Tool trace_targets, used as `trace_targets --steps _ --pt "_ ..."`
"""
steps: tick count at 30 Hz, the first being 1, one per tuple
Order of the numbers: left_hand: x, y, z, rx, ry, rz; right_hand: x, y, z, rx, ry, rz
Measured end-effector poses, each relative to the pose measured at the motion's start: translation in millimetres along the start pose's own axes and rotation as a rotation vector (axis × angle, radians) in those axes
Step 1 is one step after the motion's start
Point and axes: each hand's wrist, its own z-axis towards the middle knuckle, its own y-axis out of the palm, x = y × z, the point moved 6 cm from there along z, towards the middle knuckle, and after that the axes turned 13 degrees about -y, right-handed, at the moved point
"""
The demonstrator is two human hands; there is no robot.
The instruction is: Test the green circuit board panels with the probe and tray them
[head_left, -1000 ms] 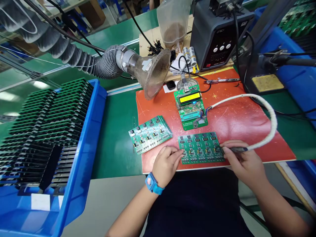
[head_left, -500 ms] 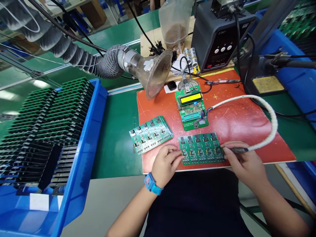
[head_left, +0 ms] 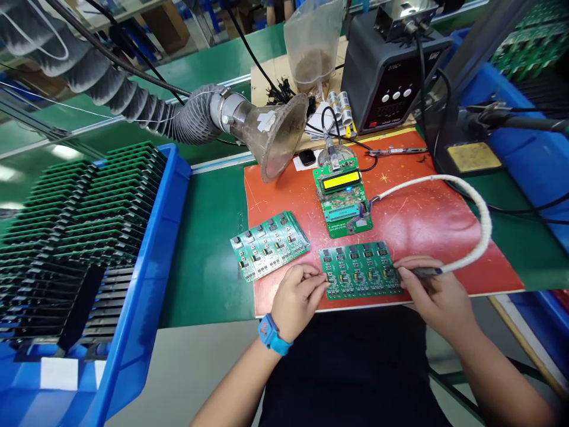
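A green circuit board (head_left: 361, 270) with several small digit displays lies flat on the orange mat. My left hand (head_left: 295, 301) is closed in a pinch on its left edge. At the board's right edge is my right hand (head_left: 438, 295), its fingers wrapped round a dark probe (head_left: 427, 271) on the end of a white sleeved cable (head_left: 479, 207). The probe's tip is hidden by the fingers. Behind the board, the cable joins a green programmer board (head_left: 328, 224) with a lit yellow screen (head_left: 341, 180). Left of it lies a small stack of similar circuit boards (head_left: 270, 244).
A blue bin (head_left: 149, 249) of racked boards stands at left. A fume funnel (head_left: 282, 139) on a ribbed hose hangs over the orange mat (head_left: 471, 255). A soldering station (head_left: 395, 77), a yellow sponge (head_left: 473, 156) and another blue bin (head_left: 528, 148) are at right.
The view has shifted slightly. Both hands keep their places at the board's edges, and the probe stays in my right hand.
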Motion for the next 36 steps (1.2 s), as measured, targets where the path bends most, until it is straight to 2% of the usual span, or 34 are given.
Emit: trace_targets --steps 13,24,29,32,36 --pt "1 -0.5 2 -0.012 0.016 0.013 2 1 -1 -0.005 0.022 0.024" --pt "1 -0.4 3 -0.023 0.038 0.025 -3 -3 -1 0.008 0.108 0.037" --pt "2 -0.1 3 -0.027 0.033 0.026 -8 -5 -2 0.057 0.139 0.044" --pt "1 0.2 3 -0.033 0.028 0.021 -14 0 -1 0.077 0.127 0.093" --pt "0 0.9 3 -0.038 0.019 0.020 -15 12 -1 0.038 0.115 0.142"
